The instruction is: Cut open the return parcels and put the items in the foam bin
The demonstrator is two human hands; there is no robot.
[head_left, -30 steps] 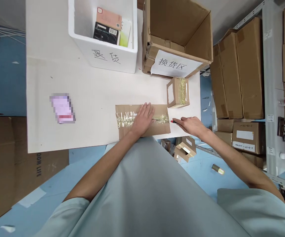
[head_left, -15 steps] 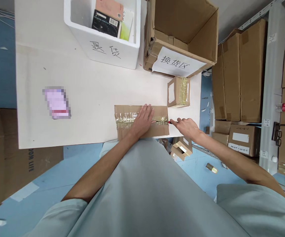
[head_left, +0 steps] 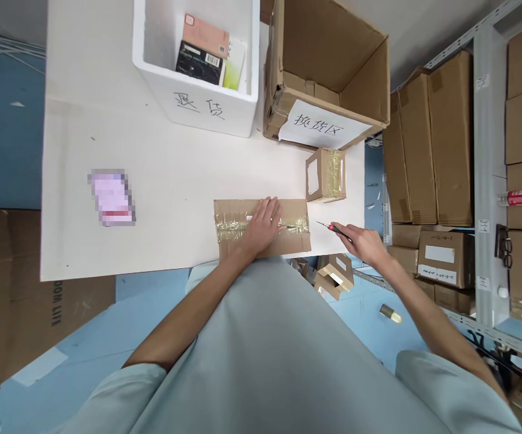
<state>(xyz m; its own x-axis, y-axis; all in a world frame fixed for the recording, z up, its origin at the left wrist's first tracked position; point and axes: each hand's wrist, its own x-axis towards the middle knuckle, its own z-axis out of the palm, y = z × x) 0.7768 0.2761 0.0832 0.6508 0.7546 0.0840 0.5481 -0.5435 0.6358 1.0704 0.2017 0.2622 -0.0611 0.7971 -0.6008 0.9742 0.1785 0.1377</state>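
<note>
Lying near-left of the small box (head_left: 327, 175), the taped carton (head_left: 292, 239) is pointing its long axis toward my right hand (head_left: 364, 244) (fingers wrapped round a cutter (head_left: 336, 229), apart from it); my left hand (head_left: 263, 228) is resting flat atop it, gripping nothing.

A white, flat-topped surface (head_left: 152, 181) stands over a blue floor (head_left: 147, 307), which shows along its left, right and near sides. A grey wall (head_left: 417, 27) rises behind, at the upper right. Down the right side runs a pale metal shelving rack (head_left: 487, 199), its upright dotted with small labels; tall brown cartons (head_left: 451, 138) stand along it, with smaller ones below. At the left, a large printed carton (head_left: 12, 301) sits near the surface's corner. Pale scraps (head_left: 39, 366) litter the floor, and thin cables (head_left: 12, 49) trail at the upper left. The light is even, with soft shadows.
</note>
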